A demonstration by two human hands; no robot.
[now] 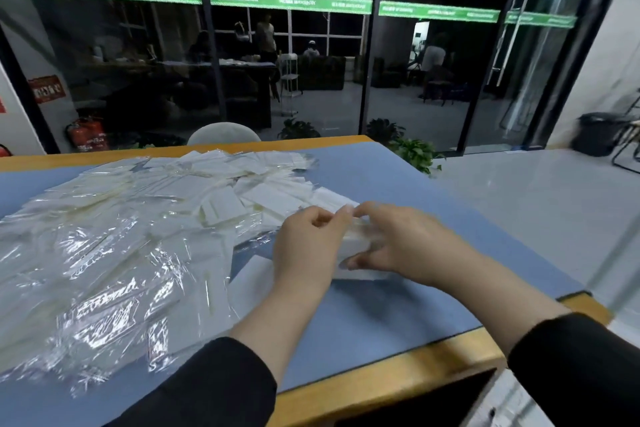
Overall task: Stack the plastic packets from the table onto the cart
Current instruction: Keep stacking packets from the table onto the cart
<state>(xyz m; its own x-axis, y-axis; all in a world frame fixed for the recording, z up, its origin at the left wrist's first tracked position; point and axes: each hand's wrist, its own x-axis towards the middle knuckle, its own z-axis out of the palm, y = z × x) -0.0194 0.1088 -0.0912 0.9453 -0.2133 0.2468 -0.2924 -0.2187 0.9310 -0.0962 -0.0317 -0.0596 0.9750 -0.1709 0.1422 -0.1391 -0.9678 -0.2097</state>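
A wide heap of clear plastic packets (138, 236) with white inserts covers the left and middle of the blue-topped table (398, 305). At the heap's right edge both hands hold a small bundle of packets (356, 243). My left hand (308, 246) grips the bundle's left side, its fingers curled over the top. My right hand (398, 239) grips the right side, thumb under and fingers over. The fingertips of the two hands meet above the bundle. The cart is out of view.
The table has a wooden rim (398, 367) at the near and right edges. A grey chair back (223, 133) stands behind the far edge. Potted plants (415, 152) sit on the floor to the right, a dark bin (599, 133) further right.
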